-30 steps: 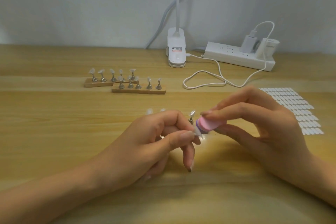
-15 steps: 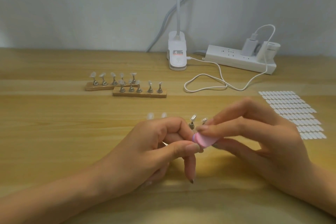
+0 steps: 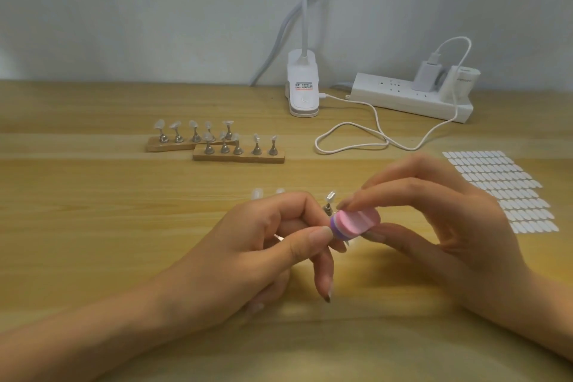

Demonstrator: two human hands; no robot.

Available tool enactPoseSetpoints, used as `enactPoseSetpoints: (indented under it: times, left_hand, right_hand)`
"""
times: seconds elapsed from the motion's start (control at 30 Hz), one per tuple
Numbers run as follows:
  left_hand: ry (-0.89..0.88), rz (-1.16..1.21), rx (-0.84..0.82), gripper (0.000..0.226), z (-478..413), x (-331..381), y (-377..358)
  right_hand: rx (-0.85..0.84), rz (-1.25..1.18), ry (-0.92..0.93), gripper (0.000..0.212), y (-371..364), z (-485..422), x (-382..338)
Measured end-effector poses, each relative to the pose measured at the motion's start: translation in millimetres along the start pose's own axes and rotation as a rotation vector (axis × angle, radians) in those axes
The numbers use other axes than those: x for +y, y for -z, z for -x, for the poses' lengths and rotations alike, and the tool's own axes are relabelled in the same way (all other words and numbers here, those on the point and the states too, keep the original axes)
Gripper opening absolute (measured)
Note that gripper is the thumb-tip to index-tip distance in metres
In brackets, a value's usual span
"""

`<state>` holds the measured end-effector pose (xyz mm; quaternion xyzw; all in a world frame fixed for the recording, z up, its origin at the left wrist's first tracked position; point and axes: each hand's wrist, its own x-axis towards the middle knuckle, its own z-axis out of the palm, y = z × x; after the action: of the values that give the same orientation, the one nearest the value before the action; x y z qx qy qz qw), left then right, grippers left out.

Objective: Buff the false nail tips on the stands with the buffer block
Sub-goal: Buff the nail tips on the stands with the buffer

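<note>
Tabletop (image 3: 93, 226) open at left (nail stands (image 3: 238, 159) block behind).

Both forearms (image 3: 93, 335) are bare to the edge of the view. The left hand (image 3: 254, 254) and the right hand (image 3: 449, 226) are slender and long-fingered. The fingernails (image 3: 319, 234) are long and lightly glossy (one on the left hand tapers to a point).

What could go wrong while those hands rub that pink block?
The left hand only pinches its small nail stand at the fingertips, so pressure from the buffer block in the right hand might twist it out of the grip. A second stand sits just behind the fingers and could get knocked over.
</note>
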<state>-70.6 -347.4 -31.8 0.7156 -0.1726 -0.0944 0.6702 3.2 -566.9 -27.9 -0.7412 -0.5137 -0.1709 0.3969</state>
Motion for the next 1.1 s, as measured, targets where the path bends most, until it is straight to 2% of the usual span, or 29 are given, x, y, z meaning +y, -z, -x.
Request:
enactPoseSetpoints:
  times: [0.2, 0.73, 1.1]
  left_hand:
    - [-0.008, -0.025, 0.012, 0.014, 0, 1, -1]
    - [-0.005, -0.056, 0.024, 0.014, -3, 1, -3]
    - [-0.004, -0.071, -0.002, 0.014, -4, 1, -4]
  right_hand:
    - [0.002, 0.067, 0.079, 0.019, -2, 0, -7]
    - [0.012, 0.068, 0.017, 0.019, 0, 1, -10]
    - [-0.015, 0.067, 0.072, 0.018, -2, 2, -11]
